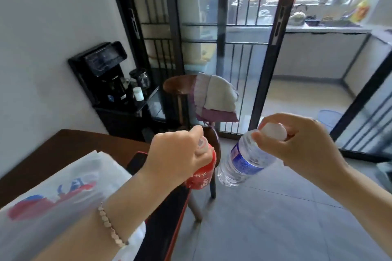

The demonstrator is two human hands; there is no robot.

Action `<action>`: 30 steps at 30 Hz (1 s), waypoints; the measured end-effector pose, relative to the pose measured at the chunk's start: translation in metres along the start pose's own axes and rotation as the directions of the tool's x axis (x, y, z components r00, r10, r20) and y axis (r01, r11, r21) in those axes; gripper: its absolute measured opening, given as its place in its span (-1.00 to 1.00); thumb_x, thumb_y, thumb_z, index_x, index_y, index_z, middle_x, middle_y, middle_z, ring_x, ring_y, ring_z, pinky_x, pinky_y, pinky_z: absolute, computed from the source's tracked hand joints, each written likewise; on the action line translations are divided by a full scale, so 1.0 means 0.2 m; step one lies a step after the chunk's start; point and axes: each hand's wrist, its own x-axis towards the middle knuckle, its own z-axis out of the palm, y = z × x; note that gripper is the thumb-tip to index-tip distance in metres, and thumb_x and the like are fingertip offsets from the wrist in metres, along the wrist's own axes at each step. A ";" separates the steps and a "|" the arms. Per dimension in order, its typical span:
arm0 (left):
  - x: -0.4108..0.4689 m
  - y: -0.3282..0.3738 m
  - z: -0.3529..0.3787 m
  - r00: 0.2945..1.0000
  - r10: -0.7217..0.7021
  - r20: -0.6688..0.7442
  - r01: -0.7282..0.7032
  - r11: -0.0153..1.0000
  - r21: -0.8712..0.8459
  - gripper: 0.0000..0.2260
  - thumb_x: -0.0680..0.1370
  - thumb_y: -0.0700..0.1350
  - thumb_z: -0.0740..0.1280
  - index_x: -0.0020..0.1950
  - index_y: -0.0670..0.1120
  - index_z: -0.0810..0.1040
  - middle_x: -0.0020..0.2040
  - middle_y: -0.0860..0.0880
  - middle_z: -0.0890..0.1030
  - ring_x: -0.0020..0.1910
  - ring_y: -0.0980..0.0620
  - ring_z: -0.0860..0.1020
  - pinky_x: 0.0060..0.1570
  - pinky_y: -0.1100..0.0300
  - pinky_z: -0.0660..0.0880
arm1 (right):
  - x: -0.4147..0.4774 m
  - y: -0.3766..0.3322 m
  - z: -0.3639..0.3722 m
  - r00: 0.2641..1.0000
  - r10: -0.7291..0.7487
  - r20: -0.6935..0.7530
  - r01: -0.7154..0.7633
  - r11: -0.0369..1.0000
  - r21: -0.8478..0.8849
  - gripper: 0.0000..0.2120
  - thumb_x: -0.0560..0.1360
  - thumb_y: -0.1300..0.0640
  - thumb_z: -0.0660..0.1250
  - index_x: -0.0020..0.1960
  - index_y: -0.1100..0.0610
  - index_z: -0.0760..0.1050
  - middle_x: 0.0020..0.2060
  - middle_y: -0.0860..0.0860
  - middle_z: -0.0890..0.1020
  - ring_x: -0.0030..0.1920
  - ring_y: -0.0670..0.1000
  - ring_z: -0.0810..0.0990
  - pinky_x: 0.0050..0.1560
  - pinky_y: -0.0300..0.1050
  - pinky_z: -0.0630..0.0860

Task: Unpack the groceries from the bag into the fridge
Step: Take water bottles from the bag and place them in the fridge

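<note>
My left hand [178, 154] grips the top of a red-labelled bottle [202, 178], held over the table's right edge. My right hand [305, 144] pinches the white cap end of a clear water bottle [241, 161] with a blue label, which hangs tilted above the floor. The white plastic grocery bag [63, 193] with red and blue print lies on the dark wooden table [70, 144] at the lower left. At the far right edge a white fridge door [373, 0] shows only in part.
A wooden chair [180, 87] draped with a cloth [216, 97] stands ahead. A black cabinet with a coffee machine [101, 74] sits against the left wall. Dark-framed sliding glass doors [271, 48] open onto a tiled balcony. A dark phone [136, 162] lies on the table.
</note>
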 end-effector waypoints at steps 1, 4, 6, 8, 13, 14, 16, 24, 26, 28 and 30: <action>0.07 0.15 0.02 0.999 0.040 0.010 -0.040 0.999 -0.020 -0.76 0.31 0.14 0.32 -0.35 -0.02 0.47 -0.58 0.04 0.45 -0.62 0.02 0.44 -0.51 0.33 0.14 | -0.03 0.10 -0.13 0.999 0.021 -0.034 -0.023 0.999 -0.033 -0.90 0.33 -0.01 0.47 -0.24 -0.09 0.55 -0.55 -0.29 0.49 -0.43 -0.32 0.49 -0.46 -0.50 0.34; 0.29 0.61 0.09 0.994 0.100 0.049 -0.091 0.984 -0.151 -0.79 0.47 0.12 0.24 -0.10 -0.01 0.47 -0.31 0.04 0.55 -0.36 0.04 0.45 -0.41 0.24 0.23 | -0.12 0.42 -0.52 0.979 0.101 -0.174 -0.123 0.985 -0.122 -0.84 0.31 0.00 0.48 -0.34 -0.11 0.50 -0.47 -0.19 0.56 -0.40 -0.15 0.52 -0.38 -0.37 0.35; 0.43 0.93 0.13 0.977 0.166 0.133 -0.119 0.944 -0.306 -0.77 0.50 0.15 0.21 -0.02 0.01 0.44 -0.22 0.06 0.51 -0.26 0.06 0.41 -0.27 0.22 0.27 | -0.19 0.63 -0.78 0.955 0.152 -0.254 -0.201 0.963 -0.181 -0.83 0.29 -0.04 0.49 -0.32 -0.11 0.49 -0.40 -0.10 0.59 -0.29 0.00 0.56 -0.27 -0.19 0.41; 0.58 1.26 0.17 0.947 0.251 0.199 -0.155 0.903 -0.401 -0.74 0.51 0.17 0.22 0.02 0.00 0.43 -0.18 0.05 0.51 -0.19 0.04 0.47 -0.19 0.22 0.32 | -0.26 0.82 -1.03 0.933 0.189 -0.305 -0.270 0.929 -0.252 -0.82 0.28 -0.11 0.45 -0.31 -0.09 0.48 -0.36 -0.04 0.59 -0.24 0.07 0.57 -0.21 -0.11 0.45; 0.90 2.08 0.19 0.912 0.387 0.136 -0.299 0.854 -0.426 -0.72 0.50 0.13 0.25 0.07 -0.02 0.51 0.00 -0.03 0.63 -0.05 -0.05 0.57 -0.20 0.23 0.37 | -0.51 1.19 -1.68 0.839 0.310 -0.448 -0.476 0.816 -0.327 -0.63 0.15 -0.27 0.24 -0.28 0.01 0.50 -0.35 -0.05 0.60 -0.22 0.04 0.55 -0.19 -0.09 0.46; 0.96 2.23 0.19 0.895 0.426 0.130 -0.324 0.824 -0.465 -0.72 0.49 0.15 0.26 0.07 -0.01 0.51 0.02 -0.03 0.63 -0.06 -0.04 0.57 -0.20 0.23 0.39 | -0.55 1.26 -1.80 0.809 0.336 -0.482 -0.521 0.790 -0.325 -0.65 0.16 -0.24 0.24 -0.27 0.01 0.51 -0.34 -0.06 0.60 -0.22 0.03 0.55 -0.20 -0.11 0.44; 1.09 2.54 0.18 0.861 0.497 0.108 -0.368 0.755 -0.542 -0.71 0.48 0.17 0.29 0.07 0.02 0.53 0.02 -0.02 0.63 -0.11 0.00 0.55 -0.21 0.23 0.43 | -0.65 1.38 -2.04 0.752 0.368 -0.546 -0.596 0.733 -0.327 -0.70 0.18 -0.22 0.25 -0.30 0.00 0.48 -0.36 -0.08 0.57 -0.22 0.03 0.52 -0.23 -0.13 0.39; 1.55 3.78 0.08 0.709 0.706 -0.014 -0.531 0.520 -0.669 -0.76 0.41 0.19 0.32 -0.06 0.06 0.51 -0.09 0.01 0.63 -0.18 0.00 0.53 -0.21 0.21 0.48 | -0.92 1.83 -2.89 0.459 0.430 -0.777 -0.832 0.514 -0.208 -0.80 0.37 -0.06 0.43 -0.22 0.06 0.52 -0.30 -0.06 0.59 -0.25 -0.01 0.51 -0.31 -0.20 0.37; 1.68 4.09 0.04 0.668 0.743 -0.047 -0.546 0.446 -0.709 -0.77 0.40 0.19 0.33 -0.08 0.07 0.49 -0.10 0.01 0.62 -0.15 -0.02 0.56 -0.19 0.20 0.51 | -0.94 1.93 -3.12 0.385 0.412 -0.826 -0.874 0.451 -0.182 -0.80 0.38 -0.07 0.42 -0.24 0.04 0.49 -0.32 -0.08 0.57 -0.31 -0.05 0.47 -0.37 -0.25 0.31; 1.81 4.39 -0.03 0.626 0.776 -0.083 -0.559 0.372 -0.741 -0.73 0.38 0.19 0.34 -0.05 0.05 0.52 -0.13 0.02 0.62 -0.15 -0.02 0.58 -0.20 0.19 0.53 | -0.96 2.02 -3.34 0.308 0.364 -0.879 -0.915 0.368 -0.168 -0.76 0.38 -0.10 0.40 -0.31 -0.01 0.41 -0.36 -0.10 0.51 -0.29 -0.01 0.46 -0.37 -0.22 0.31; 1.93 4.67 -0.10 0.586 0.802 -0.118 -0.562 0.297 -0.772 -0.76 0.39 0.18 0.34 -0.07 0.06 0.51 -0.19 0.06 0.59 -0.21 0.02 0.57 -0.29 0.24 0.50 | -0.98 2.10 -3.57 0.246 0.320 -0.915 -0.941 0.305 -0.147 -0.77 0.39 -0.12 0.39 -0.25 -0.02 0.42 -0.30 -0.09 0.54 -0.22 0.03 0.50 -0.31 -0.15 0.34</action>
